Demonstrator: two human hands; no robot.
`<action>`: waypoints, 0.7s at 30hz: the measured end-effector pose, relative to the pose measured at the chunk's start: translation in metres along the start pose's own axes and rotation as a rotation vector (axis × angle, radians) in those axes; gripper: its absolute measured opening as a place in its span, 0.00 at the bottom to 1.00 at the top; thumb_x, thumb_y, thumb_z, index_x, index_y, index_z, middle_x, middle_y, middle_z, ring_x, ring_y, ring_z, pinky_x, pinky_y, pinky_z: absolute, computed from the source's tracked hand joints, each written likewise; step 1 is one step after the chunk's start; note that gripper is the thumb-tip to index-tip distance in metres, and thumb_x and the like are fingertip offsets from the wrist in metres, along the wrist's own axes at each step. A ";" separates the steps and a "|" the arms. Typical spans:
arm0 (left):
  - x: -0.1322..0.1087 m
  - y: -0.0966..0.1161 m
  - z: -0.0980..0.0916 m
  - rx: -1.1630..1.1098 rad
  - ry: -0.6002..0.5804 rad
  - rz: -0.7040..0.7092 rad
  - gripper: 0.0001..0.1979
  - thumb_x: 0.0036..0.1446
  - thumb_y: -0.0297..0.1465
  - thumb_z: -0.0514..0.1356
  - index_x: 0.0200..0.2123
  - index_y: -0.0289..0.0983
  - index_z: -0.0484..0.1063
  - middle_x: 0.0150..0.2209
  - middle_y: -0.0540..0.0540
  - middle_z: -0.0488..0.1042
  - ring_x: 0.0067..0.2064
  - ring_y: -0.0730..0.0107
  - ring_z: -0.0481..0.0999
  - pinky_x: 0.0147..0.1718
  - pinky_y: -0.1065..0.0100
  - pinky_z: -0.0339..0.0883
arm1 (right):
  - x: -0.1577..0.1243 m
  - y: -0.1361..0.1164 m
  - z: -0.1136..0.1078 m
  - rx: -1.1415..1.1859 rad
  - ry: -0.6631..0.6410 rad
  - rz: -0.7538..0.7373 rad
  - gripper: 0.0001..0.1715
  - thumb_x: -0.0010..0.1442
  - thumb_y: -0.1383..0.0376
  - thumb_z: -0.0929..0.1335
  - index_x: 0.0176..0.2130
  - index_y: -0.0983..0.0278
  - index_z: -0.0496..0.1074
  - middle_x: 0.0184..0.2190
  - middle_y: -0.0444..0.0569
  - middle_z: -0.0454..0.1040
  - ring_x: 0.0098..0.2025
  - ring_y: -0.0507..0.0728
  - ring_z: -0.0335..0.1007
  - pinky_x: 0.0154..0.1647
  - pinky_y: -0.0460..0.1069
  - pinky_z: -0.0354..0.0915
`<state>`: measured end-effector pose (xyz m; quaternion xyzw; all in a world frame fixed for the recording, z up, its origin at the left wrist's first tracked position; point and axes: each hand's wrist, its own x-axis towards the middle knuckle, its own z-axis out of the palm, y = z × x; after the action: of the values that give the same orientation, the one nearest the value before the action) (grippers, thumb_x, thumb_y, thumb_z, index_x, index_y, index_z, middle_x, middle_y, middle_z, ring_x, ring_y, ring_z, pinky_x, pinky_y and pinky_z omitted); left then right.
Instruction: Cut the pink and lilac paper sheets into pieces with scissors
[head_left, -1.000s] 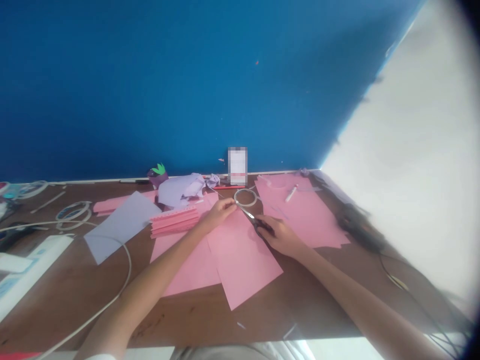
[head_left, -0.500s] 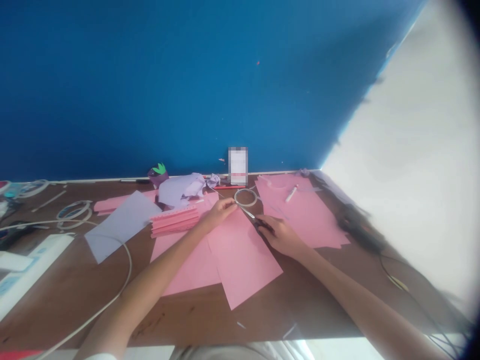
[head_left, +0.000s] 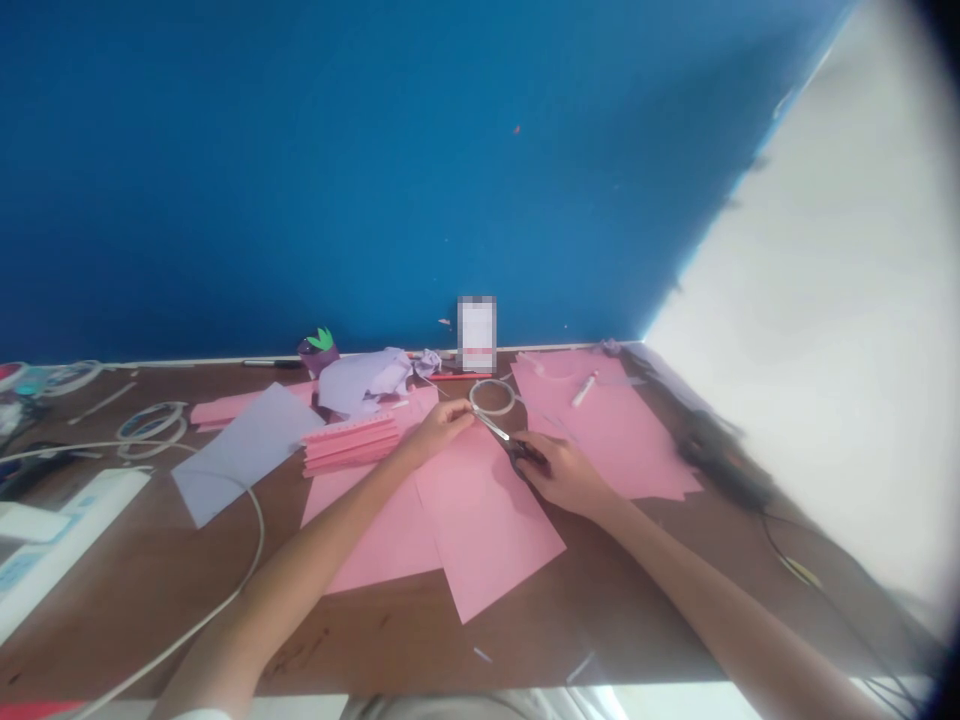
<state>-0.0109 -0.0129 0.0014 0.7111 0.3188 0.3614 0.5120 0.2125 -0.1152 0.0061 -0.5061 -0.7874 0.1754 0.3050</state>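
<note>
My right hand [head_left: 556,468] is closed round the dark handles of a pair of scissors [head_left: 492,427], their silvery blades pointing up and left. At the blade tips, the fingers of my left hand [head_left: 447,422] are pinched together; whatever they hold is too small to make out. Beneath both hands lies a loose pink sheet of paper [head_left: 491,530], overlapping another pink sheet [head_left: 375,530] on the left. A pale ring [head_left: 493,396], like a roll of tape, rests just beyond the fingertips.
Left of my hands are a pleated pink paper stack [head_left: 350,445], a lilac sheet [head_left: 244,455] and crumpled lilac paper [head_left: 364,380]. A white power strip [head_left: 71,545] and cable lie farther left. On the right, a marker [head_left: 583,388] rests on pink paper [head_left: 622,440].
The scissors show more of their blades and dark handles, having turned slightly in my right hand. My left hand stays almost where it was.
</note>
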 end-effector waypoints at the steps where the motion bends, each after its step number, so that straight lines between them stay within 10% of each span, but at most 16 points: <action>1: 0.000 0.000 0.000 0.000 -0.006 0.002 0.10 0.55 0.32 0.56 0.36 0.33 0.73 0.36 0.46 0.74 0.40 0.67 0.71 0.43 0.69 0.60 | 0.000 0.000 0.000 0.000 -0.004 0.003 0.18 0.58 0.66 0.63 0.49 0.58 0.67 0.38 0.45 0.75 0.34 0.54 0.70 0.35 0.47 0.63; 21: -0.001 0.004 0.001 -0.023 -0.023 -0.017 0.13 0.55 0.35 0.57 0.38 0.33 0.74 0.37 0.45 0.75 0.42 0.66 0.72 0.44 0.68 0.61 | 0.001 -0.002 -0.003 0.079 -0.003 0.003 0.17 0.60 0.66 0.61 0.49 0.60 0.68 0.42 0.48 0.75 0.40 0.55 0.70 0.40 0.49 0.64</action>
<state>-0.0101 -0.0155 0.0044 0.7066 0.3147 0.3525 0.5267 0.2123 -0.1156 0.0096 -0.4947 -0.7796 0.2077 0.3231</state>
